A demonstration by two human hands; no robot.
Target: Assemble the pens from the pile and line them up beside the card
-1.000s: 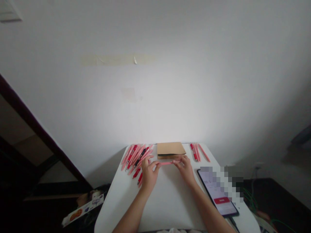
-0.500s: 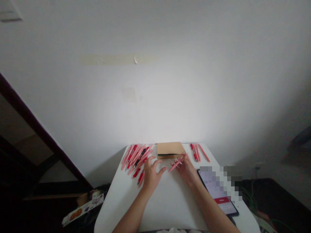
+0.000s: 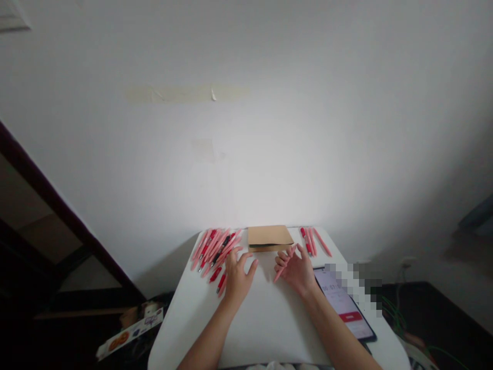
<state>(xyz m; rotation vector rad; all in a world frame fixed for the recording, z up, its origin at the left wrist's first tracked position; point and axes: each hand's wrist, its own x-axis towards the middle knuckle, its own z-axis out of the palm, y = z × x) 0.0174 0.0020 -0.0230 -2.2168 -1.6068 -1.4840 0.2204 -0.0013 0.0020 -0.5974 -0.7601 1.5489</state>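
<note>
A pink pen [image 3: 282, 270] is in my right hand [image 3: 299, 271], whose fingers curl round it with the palm turned up. My left hand [image 3: 238, 277] holds nothing; its fingers are apart, just right of a heap of pens [image 3: 214, 247]. Most pens in the heap are pink, with some red and a black one among them. Part of the heap's near side is hidden by my left hand. To the right, a small group of pens [image 3: 311, 241], one red and the others pink, lies on the white table [image 3: 265, 324].
At the table's back edge, between the two groups of pens, lies a brown cardboard box or folder [image 3: 269, 235]. A phone [image 3: 344, 308] with a lit screen rests by my right forearm. Behind the table rises a white wall [image 3: 262, 169].
My right hand has rolled palm up and closed its fingers round the pink pen, which now points more steeply down. My left hand has shifted slightly left.
</note>
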